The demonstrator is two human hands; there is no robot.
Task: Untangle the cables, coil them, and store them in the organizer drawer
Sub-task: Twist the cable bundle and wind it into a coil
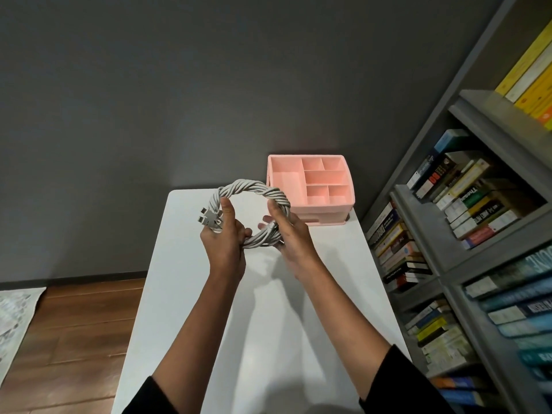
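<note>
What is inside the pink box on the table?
The open top of the pink box looks bare, with nothing lying in any of its little sections. Its drawer underneath is closed, so what is inside it cannot be seen.

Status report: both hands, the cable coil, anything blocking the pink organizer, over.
Left hand and right hand both grip the cable coil, held above the white table. Pink organizer behind it, drawer looks closed. Nothing in between.
</note>
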